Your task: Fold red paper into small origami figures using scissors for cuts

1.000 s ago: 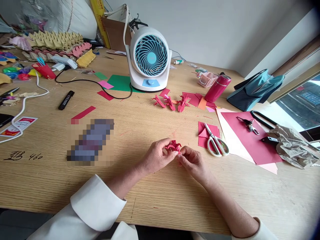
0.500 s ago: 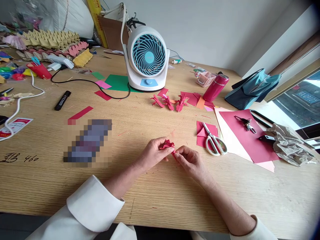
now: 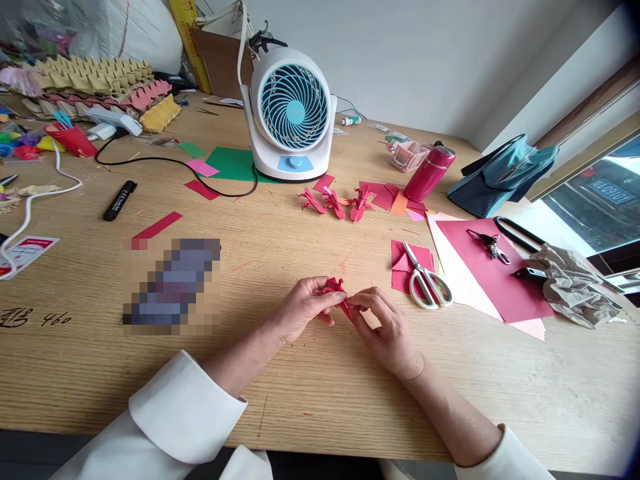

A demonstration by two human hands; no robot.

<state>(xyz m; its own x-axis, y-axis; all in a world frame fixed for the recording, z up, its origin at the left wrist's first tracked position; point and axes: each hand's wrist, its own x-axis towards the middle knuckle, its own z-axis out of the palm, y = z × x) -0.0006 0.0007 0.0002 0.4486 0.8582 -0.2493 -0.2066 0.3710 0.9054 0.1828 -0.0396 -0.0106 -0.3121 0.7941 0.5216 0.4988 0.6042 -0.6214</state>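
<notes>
The left hand [image 3: 305, 305] pinches the red origami figure [image 3: 334, 285], the right hand [image 3: 393, 335] its tapered end; overpulling could tear it.

A wooden table [image 3: 310, 400] stands before a pale wall [image 3: 405, 73]; daylight comes through a window [image 3: 595, 207] at far right.

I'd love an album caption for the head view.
Folded red paper held over the desk, scissors to the right, three red figures near the fan.
</notes>
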